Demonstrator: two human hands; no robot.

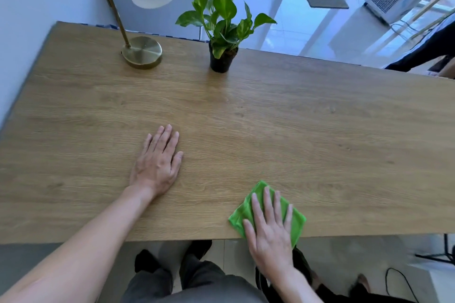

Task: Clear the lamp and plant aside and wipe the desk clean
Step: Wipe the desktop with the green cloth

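Under flat right hand (270, 233): green cloth (248, 206), near desk (270, 118) edge.

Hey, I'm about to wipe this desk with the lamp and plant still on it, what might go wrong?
A wide sweep of the folded green cloth under the right hand may tip the leafy plant in its small black pot, which stands near the wooden desk's far edge. The brass-based lamp with its leaning stem could topple too.
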